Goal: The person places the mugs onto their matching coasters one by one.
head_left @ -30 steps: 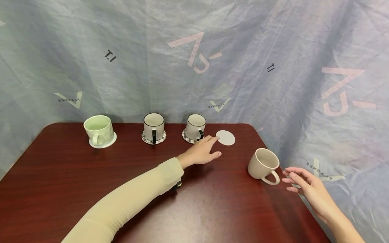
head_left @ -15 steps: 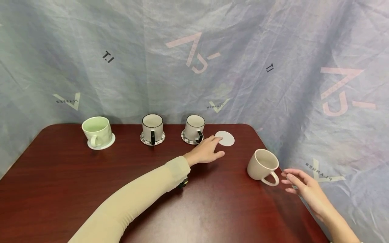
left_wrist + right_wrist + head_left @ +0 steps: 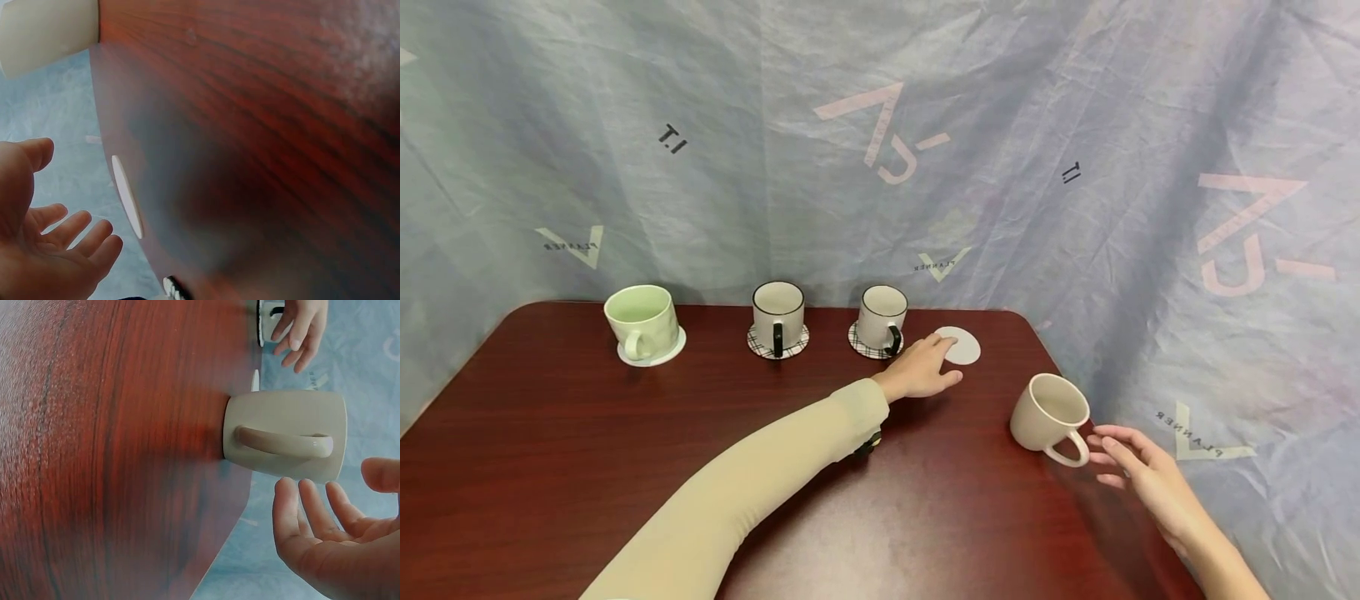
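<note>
Overhead, a dark wood table (image 3: 550,433) meets a blue printed sheet (image 3: 1075,125); the right wrist view shows relaxed, released fingers (image 3: 294,512) beside the cream mug (image 3: 284,434); the left hand (image 3: 921,371) lies loose, empty.

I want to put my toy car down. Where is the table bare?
The wide front of the table is bare, near the sleeve. A bare strip lies between the left hand and the beige mug. The back edge is crowded: green cup, two black-handled mugs, white coaster.
</note>
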`<state>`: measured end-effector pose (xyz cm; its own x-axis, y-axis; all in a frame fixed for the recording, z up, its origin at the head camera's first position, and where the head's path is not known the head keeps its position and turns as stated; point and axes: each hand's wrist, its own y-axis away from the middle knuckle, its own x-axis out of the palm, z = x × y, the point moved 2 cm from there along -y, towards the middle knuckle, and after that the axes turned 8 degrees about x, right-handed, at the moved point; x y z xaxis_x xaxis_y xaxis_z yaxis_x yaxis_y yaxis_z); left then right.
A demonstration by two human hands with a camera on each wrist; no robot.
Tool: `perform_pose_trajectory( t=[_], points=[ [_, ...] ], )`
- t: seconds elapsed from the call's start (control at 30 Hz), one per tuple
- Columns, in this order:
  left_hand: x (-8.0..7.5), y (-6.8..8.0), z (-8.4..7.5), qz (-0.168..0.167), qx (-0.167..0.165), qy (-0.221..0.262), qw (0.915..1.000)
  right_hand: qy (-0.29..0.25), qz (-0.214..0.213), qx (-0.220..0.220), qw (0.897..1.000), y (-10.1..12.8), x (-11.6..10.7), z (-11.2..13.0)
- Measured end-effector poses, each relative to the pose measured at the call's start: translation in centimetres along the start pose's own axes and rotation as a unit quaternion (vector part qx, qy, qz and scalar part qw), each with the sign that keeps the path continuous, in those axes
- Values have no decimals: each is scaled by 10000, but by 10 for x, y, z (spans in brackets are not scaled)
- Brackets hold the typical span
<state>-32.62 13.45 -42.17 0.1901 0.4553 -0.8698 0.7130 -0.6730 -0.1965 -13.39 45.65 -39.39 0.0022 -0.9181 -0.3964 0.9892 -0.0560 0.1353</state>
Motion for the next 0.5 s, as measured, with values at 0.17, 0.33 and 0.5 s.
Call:
perform_pose_trajectory(
  t=[0.17,0.33,0.5],
  points=[
    [9,-6,7,61,-189,-57,9998,-2,5,36,10000,-4,2,-3],
    [16,-14,11,79,-284,-20,9996,-27,51,37,10000,-5,2,-5],
    [17,-22,12,82,-348,-81,9993,-83,156,38,9998,-6,3,-5]
  ],
)
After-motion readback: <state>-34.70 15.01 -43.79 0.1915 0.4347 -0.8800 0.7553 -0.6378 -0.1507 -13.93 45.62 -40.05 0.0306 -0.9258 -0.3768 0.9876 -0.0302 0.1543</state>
